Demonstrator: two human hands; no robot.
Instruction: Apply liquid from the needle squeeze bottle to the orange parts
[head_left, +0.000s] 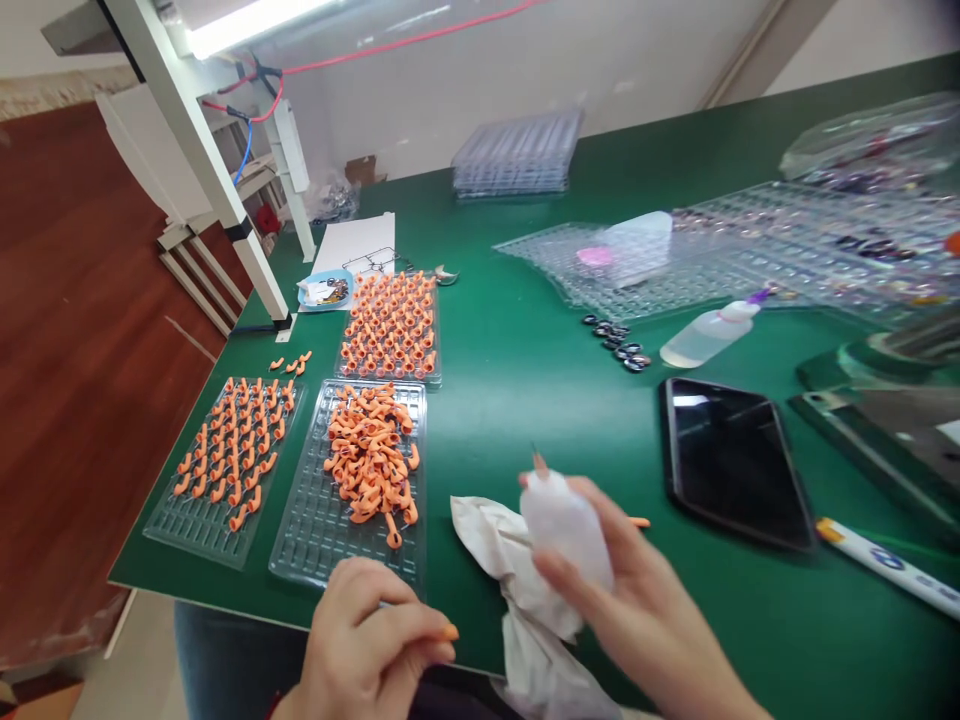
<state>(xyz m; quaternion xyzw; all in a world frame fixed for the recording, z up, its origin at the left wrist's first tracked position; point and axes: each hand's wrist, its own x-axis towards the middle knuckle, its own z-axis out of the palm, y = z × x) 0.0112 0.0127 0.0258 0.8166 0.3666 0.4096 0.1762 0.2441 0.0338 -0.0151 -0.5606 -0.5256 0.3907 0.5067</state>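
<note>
My left hand sits low at the table's near edge, thumb and forefinger pressed together on a small orange piece whose tip pokes out to the right. My right hand is wrapped around a small squeeze bottle, blurred, with its nozzle tilted up and away from me. The piece lies left of and below the bottle, cloth between them. The heaped tray is just ahead of the left hand.

Small white squeeze bottle, seemingly tilted, above crumpled cloth.
</note>
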